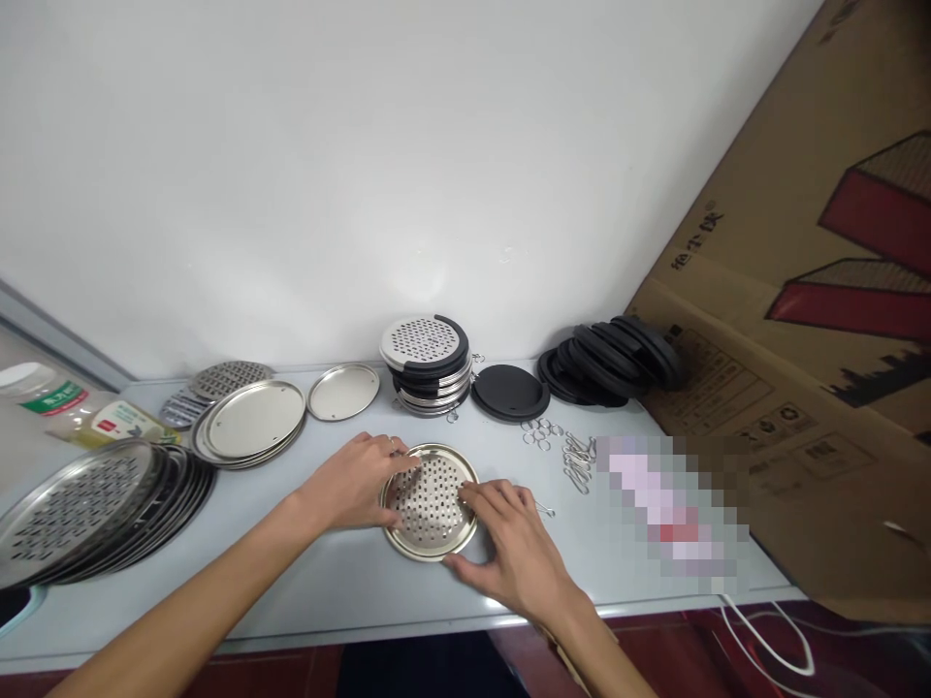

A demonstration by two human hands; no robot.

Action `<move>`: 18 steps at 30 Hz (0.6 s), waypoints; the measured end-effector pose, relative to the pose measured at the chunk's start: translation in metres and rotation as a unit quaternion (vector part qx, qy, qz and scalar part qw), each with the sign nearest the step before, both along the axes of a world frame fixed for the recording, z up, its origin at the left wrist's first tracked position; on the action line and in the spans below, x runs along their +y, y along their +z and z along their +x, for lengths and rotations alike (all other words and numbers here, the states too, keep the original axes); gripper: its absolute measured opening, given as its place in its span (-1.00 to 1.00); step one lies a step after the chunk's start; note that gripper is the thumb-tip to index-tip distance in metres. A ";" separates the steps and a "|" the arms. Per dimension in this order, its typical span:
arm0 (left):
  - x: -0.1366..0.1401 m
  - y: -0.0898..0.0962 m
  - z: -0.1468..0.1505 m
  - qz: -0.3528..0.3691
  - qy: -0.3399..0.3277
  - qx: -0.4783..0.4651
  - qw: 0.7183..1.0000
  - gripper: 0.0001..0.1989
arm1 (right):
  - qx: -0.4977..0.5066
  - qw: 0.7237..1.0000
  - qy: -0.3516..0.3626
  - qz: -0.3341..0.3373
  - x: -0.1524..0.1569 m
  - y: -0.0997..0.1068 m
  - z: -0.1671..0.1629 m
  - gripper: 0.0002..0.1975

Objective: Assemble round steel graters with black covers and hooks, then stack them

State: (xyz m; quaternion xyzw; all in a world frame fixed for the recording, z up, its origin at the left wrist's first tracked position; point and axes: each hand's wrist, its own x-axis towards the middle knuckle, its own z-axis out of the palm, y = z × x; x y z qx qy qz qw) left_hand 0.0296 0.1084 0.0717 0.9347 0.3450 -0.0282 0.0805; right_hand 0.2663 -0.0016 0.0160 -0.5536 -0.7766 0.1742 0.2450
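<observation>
In front of me a round metal grater lies flat on the table, its perforated face up inside a shiny rim. My left hand grips its left edge, thumb below and fingers at the upper left; a ring shows on one finger. At the right edge my right hand holds it, fingertips on the perforated face and thumb at the lower rim. Part of a wire clip sticks out just beyond my right hand.
Behind stands a stack of graters, between a plain metal disc and black round pieces. Wire clips and small rings lie right. Left are stacked plain discs, large graters and bottles. A carton borders the right.
</observation>
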 end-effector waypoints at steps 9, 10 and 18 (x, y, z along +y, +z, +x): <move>-0.003 0.000 0.000 0.003 -0.021 0.045 0.999 -0.35 | 0.005 1.000 0.003 0.005 0.000 0.000 0.000 -0.40; -0.002 0.001 -0.001 -0.007 -0.022 0.042 0.999 -0.35 | 0.007 1.000 0.002 0.005 0.000 0.000 0.000 -0.40; -0.002 0.009 -0.003 -0.064 0.025 0.013 0.998 -0.36 | 0.009 1.000 -0.003 0.003 -0.001 0.000 -0.001 -0.41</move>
